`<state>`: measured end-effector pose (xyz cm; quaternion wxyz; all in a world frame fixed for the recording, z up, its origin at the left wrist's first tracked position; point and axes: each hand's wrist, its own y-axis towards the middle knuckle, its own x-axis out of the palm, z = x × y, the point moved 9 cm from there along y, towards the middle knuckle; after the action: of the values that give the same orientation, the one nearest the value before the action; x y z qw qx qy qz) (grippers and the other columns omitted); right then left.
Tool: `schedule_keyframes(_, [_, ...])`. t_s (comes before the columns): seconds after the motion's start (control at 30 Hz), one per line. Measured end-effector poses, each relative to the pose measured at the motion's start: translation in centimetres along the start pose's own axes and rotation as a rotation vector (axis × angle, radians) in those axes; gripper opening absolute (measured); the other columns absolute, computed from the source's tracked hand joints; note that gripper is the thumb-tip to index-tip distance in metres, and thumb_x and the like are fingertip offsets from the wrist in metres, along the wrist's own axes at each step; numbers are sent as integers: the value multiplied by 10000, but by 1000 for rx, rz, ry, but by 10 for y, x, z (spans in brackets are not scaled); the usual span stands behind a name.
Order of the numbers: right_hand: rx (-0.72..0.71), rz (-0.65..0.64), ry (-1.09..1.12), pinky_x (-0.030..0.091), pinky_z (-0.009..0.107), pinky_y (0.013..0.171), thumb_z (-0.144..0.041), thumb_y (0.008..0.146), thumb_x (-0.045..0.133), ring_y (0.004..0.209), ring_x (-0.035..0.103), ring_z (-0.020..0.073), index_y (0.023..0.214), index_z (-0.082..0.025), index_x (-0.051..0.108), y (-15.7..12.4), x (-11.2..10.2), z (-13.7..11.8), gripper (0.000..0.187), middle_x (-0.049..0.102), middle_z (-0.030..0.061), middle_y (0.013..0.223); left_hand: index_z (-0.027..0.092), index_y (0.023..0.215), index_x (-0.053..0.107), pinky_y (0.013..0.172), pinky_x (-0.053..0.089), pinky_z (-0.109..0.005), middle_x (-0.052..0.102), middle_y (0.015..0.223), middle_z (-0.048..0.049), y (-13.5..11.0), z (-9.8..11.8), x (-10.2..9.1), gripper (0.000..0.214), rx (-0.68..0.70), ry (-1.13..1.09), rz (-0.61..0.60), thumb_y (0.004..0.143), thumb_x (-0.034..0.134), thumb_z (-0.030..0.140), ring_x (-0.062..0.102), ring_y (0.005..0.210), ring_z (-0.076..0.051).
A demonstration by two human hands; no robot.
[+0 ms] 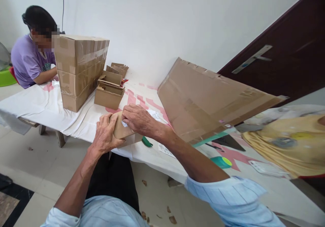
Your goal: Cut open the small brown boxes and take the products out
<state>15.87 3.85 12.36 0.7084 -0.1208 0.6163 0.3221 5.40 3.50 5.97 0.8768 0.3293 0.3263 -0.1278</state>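
Observation:
My left hand (106, 133) is closed around the near left side of a small brown cardboard box (119, 132), its fingers over the top and its thumb low on the front. My right hand (139, 118) is bent over the top of the box, fingers curled together at a small white printed label (124, 123). Those fingers hide part of the label, so I cannot tell how much of it lies flat on the cardboard. Just right of the box is a curved green object (146, 141). A white printed sheet (166, 149) lies beyond it.
Stacked taped boxes (81, 71) stand at the left, beside small open boxes (109, 95). A large cardboard sheet (218, 101) leans at the right. A green cylinder (221, 162) and a phone-like white object (267, 168) lie on the cloth-covered table (76, 125). Two other people sit nearby.

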Motion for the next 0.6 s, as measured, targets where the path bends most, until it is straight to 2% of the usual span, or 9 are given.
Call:
schedule_keyframes(0.27, [18,18,66,397,380,837,-114,988,516,907,538,255,912,-203,618,-2,-1,1,156,645,92,938,235,1569,444,1159,422,-623,491,1541,-204,1,-1,-1,1027,-2,-5,-16,660,907,348,453,1444,-447])
schedule_keyframes(0.43, [62,142,358,452,368,822,-185,1036,446,872,555,227,873,-240,523,-7,-18,4,189,626,71,932,242,1569,452,1157,427,-617,501,1528,-192,0,-2,-2,1020,0,-8,-6,658,899,354,460,1433,-439])
schedule_keyframes(0.6, [107,235,544,476,372,831,-240,1023,475,889,583,220,871,-251,498,-14,-30,12,154,629,55,932,237,1572,461,1168,423,-612,501,1530,-193,-1,0,-2,1039,9,-5,11,646,915,355,460,1427,-438])
